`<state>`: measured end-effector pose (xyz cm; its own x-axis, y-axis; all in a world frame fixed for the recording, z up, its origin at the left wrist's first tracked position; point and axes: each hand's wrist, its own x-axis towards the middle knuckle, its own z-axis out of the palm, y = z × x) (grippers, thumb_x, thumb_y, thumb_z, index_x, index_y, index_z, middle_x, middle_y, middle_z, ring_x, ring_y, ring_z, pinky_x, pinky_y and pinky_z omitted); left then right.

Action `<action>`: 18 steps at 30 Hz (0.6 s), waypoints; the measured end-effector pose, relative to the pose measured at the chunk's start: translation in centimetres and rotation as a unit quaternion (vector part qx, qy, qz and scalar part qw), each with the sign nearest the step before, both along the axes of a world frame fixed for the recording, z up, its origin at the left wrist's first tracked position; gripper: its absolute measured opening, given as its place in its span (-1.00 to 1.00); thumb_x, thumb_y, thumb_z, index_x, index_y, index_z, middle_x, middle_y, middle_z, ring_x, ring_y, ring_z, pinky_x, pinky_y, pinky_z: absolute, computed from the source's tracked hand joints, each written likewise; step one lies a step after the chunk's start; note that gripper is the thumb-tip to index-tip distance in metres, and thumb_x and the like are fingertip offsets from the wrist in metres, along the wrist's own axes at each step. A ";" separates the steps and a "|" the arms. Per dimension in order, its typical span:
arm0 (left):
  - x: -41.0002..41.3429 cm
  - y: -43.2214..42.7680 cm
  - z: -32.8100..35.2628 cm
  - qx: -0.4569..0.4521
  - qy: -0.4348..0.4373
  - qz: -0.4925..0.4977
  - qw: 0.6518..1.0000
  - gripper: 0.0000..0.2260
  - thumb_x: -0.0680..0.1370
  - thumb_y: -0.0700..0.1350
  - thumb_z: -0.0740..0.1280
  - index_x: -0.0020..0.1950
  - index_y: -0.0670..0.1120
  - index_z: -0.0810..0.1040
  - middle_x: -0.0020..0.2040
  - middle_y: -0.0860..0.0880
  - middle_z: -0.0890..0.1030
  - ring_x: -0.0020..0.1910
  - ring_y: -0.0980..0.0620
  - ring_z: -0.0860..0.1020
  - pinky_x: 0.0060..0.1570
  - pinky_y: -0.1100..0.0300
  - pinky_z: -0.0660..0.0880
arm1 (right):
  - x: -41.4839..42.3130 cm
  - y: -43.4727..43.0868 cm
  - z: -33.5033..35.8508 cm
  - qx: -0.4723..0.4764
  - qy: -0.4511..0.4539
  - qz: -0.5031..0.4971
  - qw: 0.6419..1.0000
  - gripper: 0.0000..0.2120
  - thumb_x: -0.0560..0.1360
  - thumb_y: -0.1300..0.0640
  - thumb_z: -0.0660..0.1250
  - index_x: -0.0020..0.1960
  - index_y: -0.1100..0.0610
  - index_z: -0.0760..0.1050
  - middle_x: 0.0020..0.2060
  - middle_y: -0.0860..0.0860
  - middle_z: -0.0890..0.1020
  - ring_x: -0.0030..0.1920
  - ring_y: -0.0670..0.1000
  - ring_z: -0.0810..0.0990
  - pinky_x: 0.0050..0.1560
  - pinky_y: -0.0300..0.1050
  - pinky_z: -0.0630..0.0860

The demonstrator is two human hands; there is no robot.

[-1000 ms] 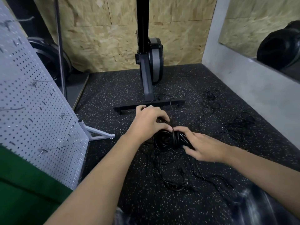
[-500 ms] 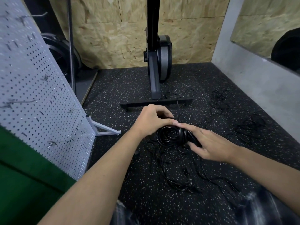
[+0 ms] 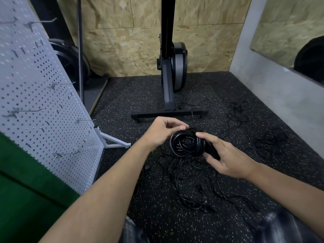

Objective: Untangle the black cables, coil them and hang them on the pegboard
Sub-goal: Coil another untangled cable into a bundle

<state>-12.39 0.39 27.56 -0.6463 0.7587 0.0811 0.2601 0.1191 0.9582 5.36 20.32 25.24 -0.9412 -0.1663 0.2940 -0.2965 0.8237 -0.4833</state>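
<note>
A coil of black cable (image 3: 186,144) hangs above the speckled floor between my hands. My right hand (image 3: 226,155) grips its right side, thumb on top and fingers curled beneath. My left hand (image 3: 163,130) has its fingers curled at the coil's upper left edge, pinching the cable there. Loose black cable (image 3: 191,174) trails from the coil into a tangle on the floor below. Two more tangled black cables (image 3: 236,113) (image 3: 270,139) lie on the floor at right. The grey pegboard (image 3: 35,95) with metal hooks (image 3: 66,153) leans at left.
A black exercise machine (image 3: 170,71) stands on its floor bar (image 3: 168,114) just beyond my hands. The pegboard's grey foot (image 3: 112,139) sticks out onto the floor. A grey wall (image 3: 273,88) bounds the right side. Green fabric (image 3: 22,186) lies at lower left.
The camera has swung left, so the pegboard fills more of the view. The coil has opened into a rounder loop and my right hand has shifted further round its right side.
</note>
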 end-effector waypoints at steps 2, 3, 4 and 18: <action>-0.1 0.0 -0.1 0.003 -0.011 0.010 1.000 -0.86 0.60 -0.15 0.46 0.12 -0.13 0.75 0.08 -0.04 0.75 0.14 -0.03 0.70 0.27 -0.02 0.59 | -0.1 -0.1 0.0 -0.017 0.004 -0.012 1.000 -0.16 0.63 0.23 0.35 0.55 -0.45 -0.03 0.25 -0.28 0.48 0.15 -0.39 0.52 0.11 -0.53 0.39; -0.1 0.0 -0.2 0.003 -0.019 0.011 1.000 -0.86 0.60 -0.17 0.45 0.12 -0.14 0.75 0.08 -0.06 0.75 0.14 -0.05 0.70 0.27 -0.04 0.60 | -0.1 0.0 0.0 -0.027 0.003 -0.018 0.999 -0.15 0.63 0.25 0.35 0.53 -0.47 -0.03 0.22 -0.35 0.44 0.09 -0.41 0.53 0.05 -0.54 0.39; -0.1 0.0 -0.3 0.000 -0.027 0.005 1.000 -0.86 0.61 -0.19 0.44 0.12 -0.16 0.75 0.07 -0.10 0.75 0.13 -0.09 0.70 0.26 -0.06 0.60 | -0.1 0.0 0.1 -0.036 0.001 -0.024 0.999 -0.15 0.63 0.25 0.35 0.52 -0.48 -0.03 0.17 -0.37 0.44 0.03 -0.41 0.54 0.00 -0.53 0.40; 2.7 1.6 0.7 -0.068 -0.177 -0.018 0.982 -0.66 0.54 0.13 0.49 0.20 -0.04 0.72 0.13 -0.04 0.74 0.20 -0.03 0.68 0.42 -0.07 0.48 | -0.2 0.8 0.2 -0.006 -0.016 -0.056 0.998 -0.20 0.66 0.16 0.30 0.53 -0.49 -0.08 0.12 -0.43 0.38 0.01 -0.50 0.47 0.00 -0.57 0.32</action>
<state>-9.70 1.99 28.25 -0.5888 0.7695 -0.2473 -0.0808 0.2484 0.9653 5.21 21.08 25.47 -0.9623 -0.0568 0.2659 -0.1884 0.8444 -0.5014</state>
